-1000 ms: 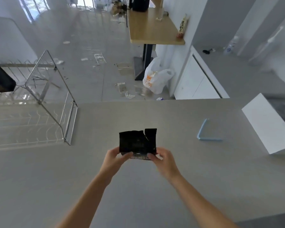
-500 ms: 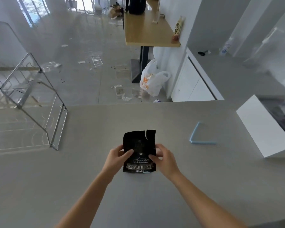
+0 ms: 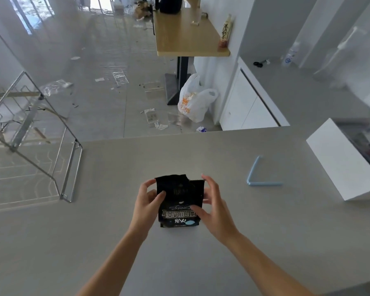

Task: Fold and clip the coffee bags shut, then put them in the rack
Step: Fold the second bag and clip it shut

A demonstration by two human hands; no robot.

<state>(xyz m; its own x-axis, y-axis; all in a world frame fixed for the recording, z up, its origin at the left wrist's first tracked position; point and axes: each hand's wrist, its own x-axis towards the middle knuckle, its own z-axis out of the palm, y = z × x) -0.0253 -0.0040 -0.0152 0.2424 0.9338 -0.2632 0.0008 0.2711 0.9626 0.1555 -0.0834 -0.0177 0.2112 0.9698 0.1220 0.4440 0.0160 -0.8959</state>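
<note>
A black coffee bag [image 3: 179,195] with white lettering stands upright on the grey counter [image 3: 201,263], its torn top edge open and uneven. My left hand [image 3: 146,201] grips its left side, thumb on the front. My right hand [image 3: 212,206] holds the right side, thumb across the label. A light blue bag clip [image 3: 260,178], opened into a V, lies on the counter to the right, apart from both hands. The wire rack [image 3: 41,146] stands at the counter's left end.
A white open box [image 3: 342,161] sits at the right edge of the counter. Beyond the counter's far edge is a littered floor, a white plastic shopping bag [image 3: 195,101] and a wooden table.
The bag has been stood taller so its full label shows. Both hands have shifted from its lower edge up along its sides. The view has moved a little right.
</note>
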